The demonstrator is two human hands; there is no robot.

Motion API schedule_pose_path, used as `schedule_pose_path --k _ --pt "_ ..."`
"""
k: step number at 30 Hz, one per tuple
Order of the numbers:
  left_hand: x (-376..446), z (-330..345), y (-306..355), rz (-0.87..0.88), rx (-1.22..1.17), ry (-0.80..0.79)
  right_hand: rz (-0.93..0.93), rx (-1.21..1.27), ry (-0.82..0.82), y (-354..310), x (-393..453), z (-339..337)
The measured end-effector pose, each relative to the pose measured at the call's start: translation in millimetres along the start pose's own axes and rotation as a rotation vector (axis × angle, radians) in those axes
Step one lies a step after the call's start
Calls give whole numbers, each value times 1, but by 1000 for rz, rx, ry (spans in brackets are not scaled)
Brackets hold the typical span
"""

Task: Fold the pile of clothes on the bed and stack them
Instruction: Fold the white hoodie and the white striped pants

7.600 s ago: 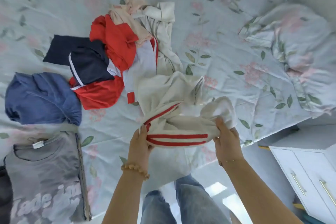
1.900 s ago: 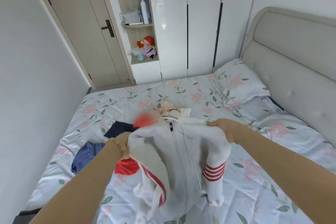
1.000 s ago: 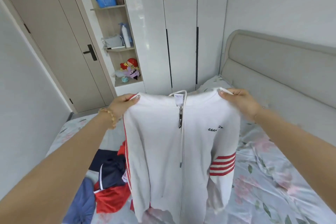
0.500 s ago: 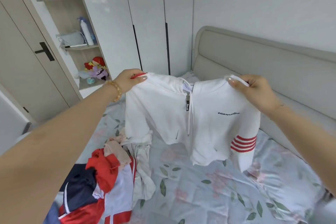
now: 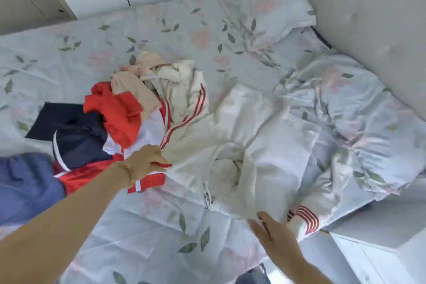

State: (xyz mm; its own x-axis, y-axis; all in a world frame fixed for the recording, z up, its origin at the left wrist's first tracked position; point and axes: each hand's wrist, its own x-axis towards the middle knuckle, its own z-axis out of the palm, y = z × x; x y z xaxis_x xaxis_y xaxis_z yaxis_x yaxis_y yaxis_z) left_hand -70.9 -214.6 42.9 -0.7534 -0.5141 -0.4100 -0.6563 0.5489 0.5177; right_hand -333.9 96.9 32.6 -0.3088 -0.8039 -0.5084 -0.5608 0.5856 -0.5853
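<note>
The white zip jacket [image 5: 260, 145] is spread between both hands, collar nearest; the left hand [image 5: 147, 160] grips its shoulder, the right hand [image 5: 274, 235] lies flat-fingered at its near edge.

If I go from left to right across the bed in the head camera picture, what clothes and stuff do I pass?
Blue garment → navy garment → red garment → white jacket → crumpled quilt.
</note>
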Motion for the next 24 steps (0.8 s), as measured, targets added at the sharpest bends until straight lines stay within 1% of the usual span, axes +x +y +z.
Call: schedule_pose_path --k 2,4,5,8,12,15,18,19,21,22,24 --pt "-17 61 -47 6 29 34 10 -46 -122 23 4 68" --pt "-33 112 -86 112 93 164 -29 -123 -223 38 6 125" --pt "-41 132 -100 154 139 197 -51 -160 -243 44 7 149" --pt "-62 174 -132 142 272 278 -127 -252 -240 53 6 206" --pt "-96 203 -166 40 358 347 -181 -216 -287 36 -9 259" --pt "-123 203 -198 -19 424 421 -266 -164 -314 8 -21 294" --pt "-143 201 -223 -145 482 476 -301 -180 -385 -21 -28 330" --pt "-146 203 -224 -200 483 476 -301 -192 -410 -27 -28 340" --pt "-149 212 -214 -339 427 416 -266 -225 -462 -33 -24 355" --pt "-148 218 -202 -412 374 384 -242 -262 -505 -33 -20 358" --pt "-146 233 -169 -503 258 399 -234 -316 -594 -25 -15 353"
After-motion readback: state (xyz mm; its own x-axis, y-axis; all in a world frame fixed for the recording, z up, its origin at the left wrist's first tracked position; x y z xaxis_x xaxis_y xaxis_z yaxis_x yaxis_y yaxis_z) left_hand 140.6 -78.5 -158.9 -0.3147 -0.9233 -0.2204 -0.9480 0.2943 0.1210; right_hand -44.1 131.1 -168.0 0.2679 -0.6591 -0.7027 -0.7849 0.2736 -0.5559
